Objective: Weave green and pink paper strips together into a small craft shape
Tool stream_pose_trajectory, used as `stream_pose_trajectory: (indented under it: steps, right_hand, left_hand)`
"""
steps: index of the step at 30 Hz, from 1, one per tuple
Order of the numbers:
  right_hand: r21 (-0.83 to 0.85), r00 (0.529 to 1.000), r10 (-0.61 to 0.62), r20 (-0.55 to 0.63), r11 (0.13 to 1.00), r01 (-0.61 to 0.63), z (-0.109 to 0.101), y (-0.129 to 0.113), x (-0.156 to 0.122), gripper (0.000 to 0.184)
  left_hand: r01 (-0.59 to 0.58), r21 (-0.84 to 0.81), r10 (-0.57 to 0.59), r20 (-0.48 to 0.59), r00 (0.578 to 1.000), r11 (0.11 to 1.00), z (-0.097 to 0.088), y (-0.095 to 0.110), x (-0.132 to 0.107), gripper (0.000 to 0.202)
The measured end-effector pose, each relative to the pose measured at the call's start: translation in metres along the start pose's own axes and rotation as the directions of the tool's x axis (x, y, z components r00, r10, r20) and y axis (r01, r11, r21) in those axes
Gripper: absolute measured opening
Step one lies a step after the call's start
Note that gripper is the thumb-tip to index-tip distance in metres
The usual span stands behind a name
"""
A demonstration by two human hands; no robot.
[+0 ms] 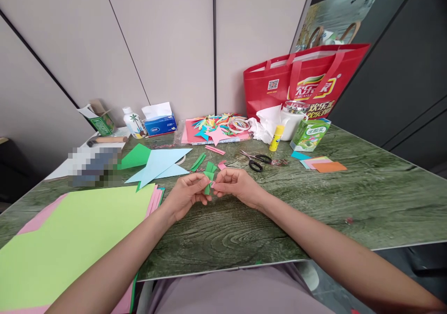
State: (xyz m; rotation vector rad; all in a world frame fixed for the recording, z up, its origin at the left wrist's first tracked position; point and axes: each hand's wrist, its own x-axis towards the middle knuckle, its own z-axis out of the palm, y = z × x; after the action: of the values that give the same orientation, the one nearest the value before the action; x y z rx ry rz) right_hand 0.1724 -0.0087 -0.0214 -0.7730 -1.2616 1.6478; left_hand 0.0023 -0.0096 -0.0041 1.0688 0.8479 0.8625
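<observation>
My left hand [189, 190] is closed on a small folded piece of green paper [208, 182], held just above the table. My right hand [236, 187] pinches a tiny pink bit of paper [211, 184] against the green piece's right side; the fingertips hide part of it. Just beyond my hands lie green paper strips [199, 162], a pink strip [214, 150] and a small pink scrap [222, 164]. Black-handled scissors [256, 159] rest to the right of these, blades pointing away to the left.
Large coloured sheets [77, 239] cover the table's left front, with blue paper triangles [157, 165] behind. Farther back are a tissue box [160, 124], paper stars [215, 134], a yellow glue stick [276, 138], a white mug [291, 122], a green carton [310, 135] and a red bag [272, 90].
</observation>
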Motion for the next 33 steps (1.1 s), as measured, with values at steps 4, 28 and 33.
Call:
stream_pose_trajectory:
  steps: [4,28,33]
  right_hand:
    - [-0.015,0.999,-0.045,0.006,0.999,0.045,-0.0002,0.0013,0.0004,0.022]
    - [-0.611,0.846,-0.516,0.133,0.629,0.48,0.0012,0.0034,-0.0039,0.008]
    - [-0.748,0.731,-0.635,0.248,0.354,0.562,0.0001,0.0093,-0.0041,0.013]
  left_hand:
    - [-0.006,0.002,0.006,-0.006,1.0,1.0,-0.0001,0.0,0.0,0.024]
    - [0.016,-0.011,-0.016,-0.042,0.999,1.0,-0.0017,-0.001,0.004,0.02]
    - [-0.003,-0.006,0.003,-0.075,0.997,1.0,0.0005,-0.0014,0.003,0.019]
